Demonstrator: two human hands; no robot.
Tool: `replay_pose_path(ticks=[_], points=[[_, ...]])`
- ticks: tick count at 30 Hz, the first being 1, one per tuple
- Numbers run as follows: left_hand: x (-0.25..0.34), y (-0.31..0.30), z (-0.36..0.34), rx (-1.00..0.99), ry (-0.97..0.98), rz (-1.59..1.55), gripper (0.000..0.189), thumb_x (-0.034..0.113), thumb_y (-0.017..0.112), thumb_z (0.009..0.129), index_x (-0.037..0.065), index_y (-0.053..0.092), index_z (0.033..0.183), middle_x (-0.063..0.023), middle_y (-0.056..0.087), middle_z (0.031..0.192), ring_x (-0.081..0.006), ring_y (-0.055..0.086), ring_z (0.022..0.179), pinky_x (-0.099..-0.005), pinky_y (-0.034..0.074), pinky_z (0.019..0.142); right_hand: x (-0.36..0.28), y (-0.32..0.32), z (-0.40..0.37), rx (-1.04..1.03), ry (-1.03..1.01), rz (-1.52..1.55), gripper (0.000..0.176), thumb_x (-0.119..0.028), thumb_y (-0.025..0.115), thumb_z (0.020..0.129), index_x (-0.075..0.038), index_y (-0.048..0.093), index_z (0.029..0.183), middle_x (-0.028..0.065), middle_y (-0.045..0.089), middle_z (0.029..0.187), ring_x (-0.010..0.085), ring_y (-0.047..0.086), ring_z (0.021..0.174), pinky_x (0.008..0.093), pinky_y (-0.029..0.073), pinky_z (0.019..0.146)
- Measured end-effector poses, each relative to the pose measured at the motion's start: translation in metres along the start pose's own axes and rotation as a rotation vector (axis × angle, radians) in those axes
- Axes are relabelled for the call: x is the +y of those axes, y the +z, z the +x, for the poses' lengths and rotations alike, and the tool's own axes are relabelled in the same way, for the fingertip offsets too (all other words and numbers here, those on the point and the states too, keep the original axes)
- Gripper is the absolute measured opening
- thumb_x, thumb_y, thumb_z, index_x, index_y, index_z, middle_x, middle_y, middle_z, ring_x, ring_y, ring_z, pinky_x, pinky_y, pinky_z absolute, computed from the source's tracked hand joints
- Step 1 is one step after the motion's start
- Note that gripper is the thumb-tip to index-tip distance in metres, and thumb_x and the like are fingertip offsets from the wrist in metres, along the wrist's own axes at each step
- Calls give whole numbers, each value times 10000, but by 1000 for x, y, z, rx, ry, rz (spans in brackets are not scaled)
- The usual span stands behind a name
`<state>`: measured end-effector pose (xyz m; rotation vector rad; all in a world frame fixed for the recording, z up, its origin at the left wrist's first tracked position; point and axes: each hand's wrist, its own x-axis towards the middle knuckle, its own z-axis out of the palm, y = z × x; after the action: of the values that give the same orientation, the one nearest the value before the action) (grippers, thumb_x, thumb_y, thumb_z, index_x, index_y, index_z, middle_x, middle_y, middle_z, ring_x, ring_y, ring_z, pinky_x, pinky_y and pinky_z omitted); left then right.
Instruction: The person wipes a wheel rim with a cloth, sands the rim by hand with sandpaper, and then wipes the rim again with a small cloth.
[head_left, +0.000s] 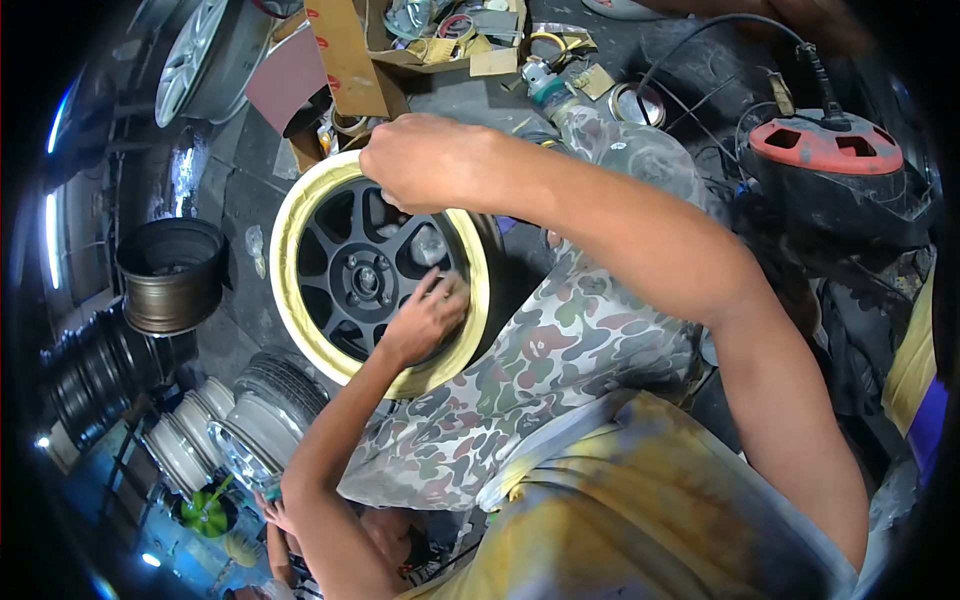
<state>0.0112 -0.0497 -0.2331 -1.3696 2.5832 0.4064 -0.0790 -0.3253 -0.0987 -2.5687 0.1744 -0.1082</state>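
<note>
A black multi-spoke car wheel faces me, resting against my camouflage-clad leg. Around its lip runs a crinkled yellow band that looks like masking tape. My right hand is closed in a fist over the top right of the lip. Its fingers curl out of sight, hiding what they grip, and it covers part of the band. My left hand lies over the spokes at the wheel's right side, close to the inner edge of the lip. Its fingers are apart and slightly blurred, with nothing visible held.
Beyond the wheel stands a cardboard box of tape rolls and scraps. An angle grinder and an open tin lie near my knee. A red-topped machine is at right. Other wheels stand left; another person's hand shows below.
</note>
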Motion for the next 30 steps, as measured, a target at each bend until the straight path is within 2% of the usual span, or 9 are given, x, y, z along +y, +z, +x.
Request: replay_pose_path(ticks=[4,7,10,14,18,21,23,26,30], points=[[30,-4,-65,-117,85,49,321,224,542,904,118,725,1145,-22,573,1324,-279,420,1389,-516,231,1245,4,-1,-8,-91,46,-13,180,-114,683,799,52,734,849,254,716,856,409,720,856,486,583,777],[38,-8,-115,-218,-152,-143,249,174,595,865,77,729,1052,-58,632,1167,-284,473,1332,-516,287,1216,7,2,-6,-113,25,-32,183,-123,688,806,48,733,854,252,716,862,409,718,862,486,582,783],[20,-67,-102,148,-626,-251,141,102,641,897,15,698,992,-110,630,1031,-322,576,1170,-444,457,971,5,8,-2,-127,-3,-46,199,-157,703,822,32,734,877,248,719,890,406,714,872,487,573,795],[-2,-131,-55,854,-1199,-765,377,272,483,1094,-40,690,1047,-72,690,946,-160,621,896,-296,480,828,-13,10,2,-236,-98,284,449,-396,718,895,-2,713,1110,203,718,915,342,706,883,439,547,803],[4,-153,-25,1163,-1082,-1103,486,382,455,1104,-44,690,1111,-25,688,1015,-78,587,913,-266,477,834,-36,24,1,-158,-171,595,503,-443,731,887,22,677,1071,166,699,905,253,703,856,403,548,774],[9,-141,-20,1160,-1104,-1092,476,360,441,1110,-39,700,1127,-24,704,983,-69,602,882,-256,486,810,-44,36,0,-165,-132,835,485,-422,737,888,34,655,1031,141,682,875,203,695,792,384,545,721],[12,-115,-31,988,-1086,-1028,482,340,430,1111,-46,714,1066,-84,717,919,-140,630,841,-310,506,798,-39,50,-1,-70,-86,821,387,-319,757,872,30,676,1019,121,674,855,172,671,680,380,527,644],[34,-46,-40,629,-1086,-874,432,311,497,1072,-54,711,989,-237,700,881,-354,673,782,-422,520,749,-18,98,9,207,-268,357,229,-167,746,814,-73,767,1021,137,690,916,325,690,831,416,528,732],[83,23,-3,600,-1051,-765,385,298,583,998,-68,658,1090,-315,677,958,-488,662,922,-520,528,790,-25,158,1,64,-315,111,209,-69,691,804,-55,756,1003,135,581,970,339,630,989,460,511,831]])
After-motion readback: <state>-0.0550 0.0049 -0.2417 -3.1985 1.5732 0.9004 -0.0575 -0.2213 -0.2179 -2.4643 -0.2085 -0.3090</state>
